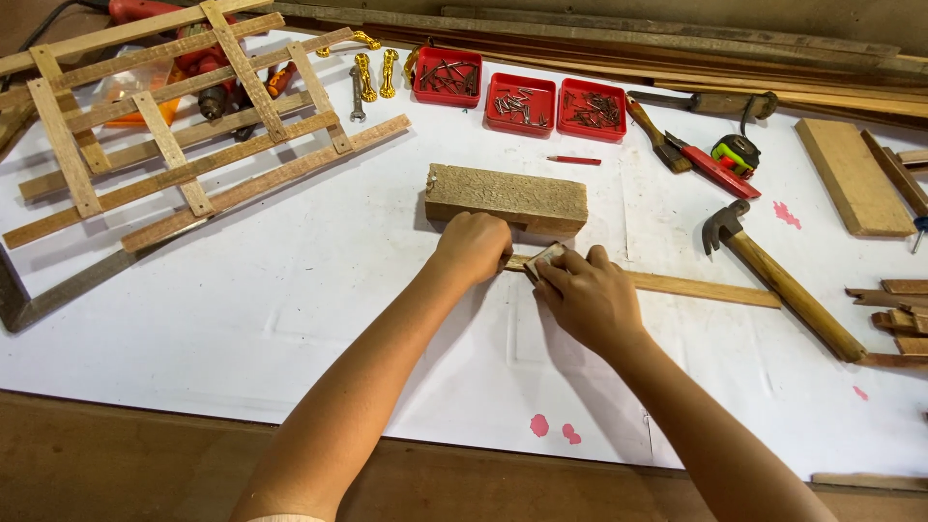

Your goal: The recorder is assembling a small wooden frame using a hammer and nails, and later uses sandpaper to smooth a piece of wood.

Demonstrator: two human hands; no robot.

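Wood strip (696, 287) lies sideways, running out past the right hand (588, 295) — both hands, left hand (474, 246) too, pinch its near end.

A woodworking shop, by the bench spread. A claw hammer (779, 280) lies at three o'clock, with a chisel (657, 132) and tape measure (737, 154) near two. Red trays of nails (520, 102) sit at twelve, a slatted wooden lattice (184, 126) at ten, and loose wood strips (677, 43) line the far edge.
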